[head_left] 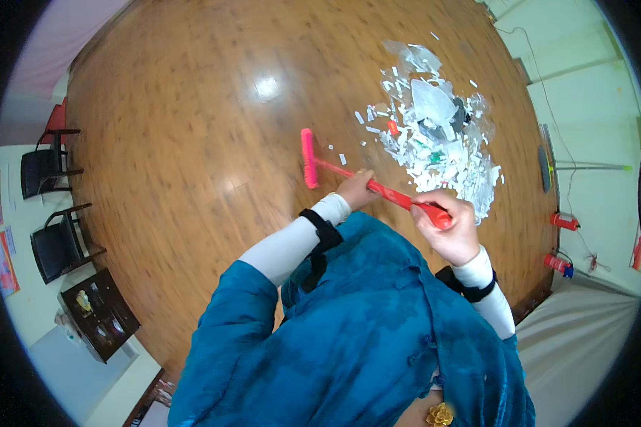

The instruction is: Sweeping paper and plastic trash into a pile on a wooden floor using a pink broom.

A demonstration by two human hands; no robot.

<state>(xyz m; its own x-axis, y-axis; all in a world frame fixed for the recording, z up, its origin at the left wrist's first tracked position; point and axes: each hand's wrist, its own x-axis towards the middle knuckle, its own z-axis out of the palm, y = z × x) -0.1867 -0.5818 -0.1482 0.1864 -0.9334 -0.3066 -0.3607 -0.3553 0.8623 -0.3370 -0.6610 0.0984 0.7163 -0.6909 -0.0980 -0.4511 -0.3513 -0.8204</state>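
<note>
The broom [310, 160] is gripped by both hands: left hand [355, 191] closed mid-handle, right hand [449, 228] wrapped round the end. Its head rests beyond the left hand, beside the debris [434, 142]. Short, low strokes toward the pile would likely keep scraps gathered.

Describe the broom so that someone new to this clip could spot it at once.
Start from the wide wooden floor and find the heap of white scraps on it. Just left of the heap lies the broom, its handle gripped by the left hand and right hand. It alone has pink bristles and a long red handle.
</note>
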